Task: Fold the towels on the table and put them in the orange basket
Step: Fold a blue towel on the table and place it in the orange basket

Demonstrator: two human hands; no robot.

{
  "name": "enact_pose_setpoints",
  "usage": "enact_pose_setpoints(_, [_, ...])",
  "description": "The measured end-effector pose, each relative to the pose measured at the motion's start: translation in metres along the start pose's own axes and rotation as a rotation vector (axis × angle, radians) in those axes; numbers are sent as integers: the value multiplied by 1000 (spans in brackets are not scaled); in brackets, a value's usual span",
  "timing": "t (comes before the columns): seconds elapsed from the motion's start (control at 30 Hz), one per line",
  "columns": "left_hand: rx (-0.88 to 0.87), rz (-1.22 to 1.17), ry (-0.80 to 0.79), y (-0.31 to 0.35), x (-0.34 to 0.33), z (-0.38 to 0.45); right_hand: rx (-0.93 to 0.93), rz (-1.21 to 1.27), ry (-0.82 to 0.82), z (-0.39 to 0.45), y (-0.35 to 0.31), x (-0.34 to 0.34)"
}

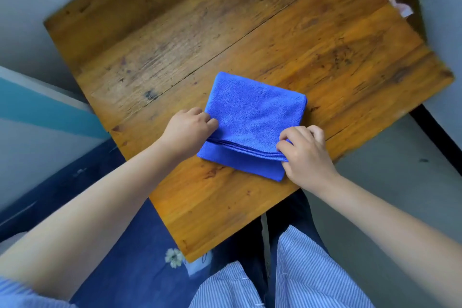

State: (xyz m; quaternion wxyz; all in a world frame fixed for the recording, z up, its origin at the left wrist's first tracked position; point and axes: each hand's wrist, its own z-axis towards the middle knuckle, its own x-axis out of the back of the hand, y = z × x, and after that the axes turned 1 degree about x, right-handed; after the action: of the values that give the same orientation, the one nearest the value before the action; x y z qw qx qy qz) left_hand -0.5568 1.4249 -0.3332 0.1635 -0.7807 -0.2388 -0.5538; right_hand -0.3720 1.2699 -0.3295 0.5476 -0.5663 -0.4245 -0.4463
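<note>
A blue towel [252,117] lies folded on the wooden table [225,40], near its front edge. The upper layers end short of the bottom layer, so a strip of the bottom layer shows in front. My left hand [190,130] pinches the left end of the folded upper edge. My right hand [303,155] pinches the right end of the same edge, at the towel's near right corner. No orange basket is in view.
The table top fills the middle of the view, with grey floor to the right and a blue patterned cloth at the lower left. A dark piece of furniture with something pink [400,6] on it stands at the far right corner.
</note>
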Motion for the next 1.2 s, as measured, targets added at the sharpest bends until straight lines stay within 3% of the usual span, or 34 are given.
enact_pose_setpoints(0.3, [-174,85,42,11,-15,-33,65,12,84,-28,-18,-29])
enact_pose_setpoints(0.43, [-143,80,100,8,-29,-37,73,-45,-1,-37,-21,-38])
enact_pose_setpoints(0.53, [-89,87,3,9,-35,-42,73,-104,-133,-43,-21,-36])
enact_pose_setpoints(0.63, [45,95,-236,8,-34,-42,118,-80,-142,-42,-15,-28])
enact_pose_setpoints(0.67, [69,71,-239,9,-31,-41,124,-49,-118,-41,-13,-24])
enact_pose_setpoints(0.7, [84,52,-199,10,-24,-40,126,-25,-74,-36,-9,-21])
enact_pose_setpoints(0.77, [88,-77,37,15,-16,-32,82,-4,24,-18,-5,-16])
enact_pose_setpoints(0.87, [122,-287,297,27,-9,-3,-109,41,70,26,-4,-16])
enact_pose_setpoints(0.93, [240,-373,189,34,-10,21,-257,70,-35,51,-5,-24])
enact_pose_setpoints(1.0, [308,-383,97,41,-21,38,-293,48,-105,67,-6,-38])
enact_pose_setpoints(1.2, [348,-320,37,42,-53,45,-109,-61,-258,65,13,-58])
